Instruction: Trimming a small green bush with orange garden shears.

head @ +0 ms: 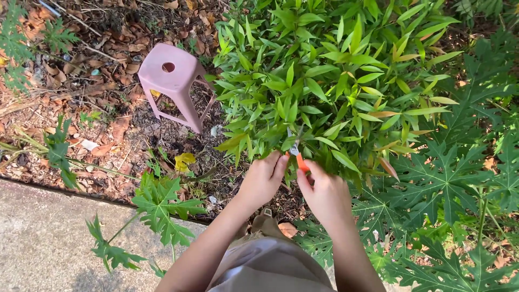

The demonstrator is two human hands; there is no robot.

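A view looking straight down over a garden edge. At far left, a strip of bare concrete path (43, 238) runs beside soil covered in dry brown leaves (102, 81). On that soil stands a pale pink plastic stool (172, 81), square-topped with a round hole in its seat, well apart from the person's hands. A single yellow fallen leaf (184, 160) lies on the ground below it, and a young papaya-like plant (162, 203) with deeply cut leaves grows at the path's edge.

Near the centre, the person's left hand (264, 177) reaches up into the lower edge of a dense shrub (335, 81) with narrow, pointed, bright green leaves. Its fingers are curled loosely and touch the foliage; whether they pinch a stem cannot be told.

Just beside it, the right hand (326, 192) is closed around the orange handles of small pruning scissors (297, 153). The scissors' long axis runs up and slightly to the left, away from the person, with the grey blades pointing into the shrub's lower leaves, between the two hands.

To the right, larger dark green, lobed leaves (448, 178) spread below the shrub.
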